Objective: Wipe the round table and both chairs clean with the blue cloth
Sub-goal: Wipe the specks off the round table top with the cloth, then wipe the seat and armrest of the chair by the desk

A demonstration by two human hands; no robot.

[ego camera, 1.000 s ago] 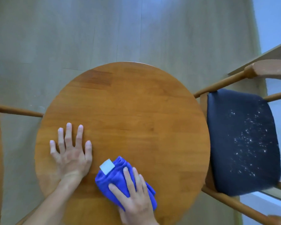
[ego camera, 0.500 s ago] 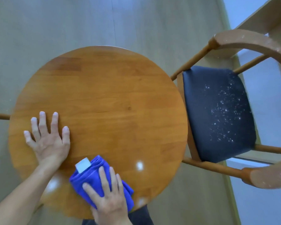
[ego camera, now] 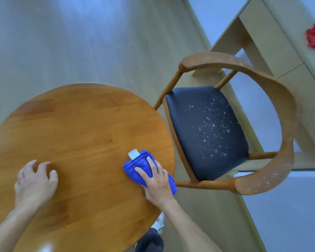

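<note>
Under the right hand (ego camera: 157, 182) lies the blue cloth (ego camera: 144, 165).

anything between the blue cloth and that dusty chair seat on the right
Nothing visible. The blue cloth lies under the right hand at the round table edge nearest the chair seat, with only open floor between them.

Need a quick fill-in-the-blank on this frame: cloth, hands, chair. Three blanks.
1. The right hand presses the ____ cloth on the round table.
2. White specks dot the chair's ____ seat.
3. The left hand has its fingers ____.

Missing words: blue; black; curled
</note>
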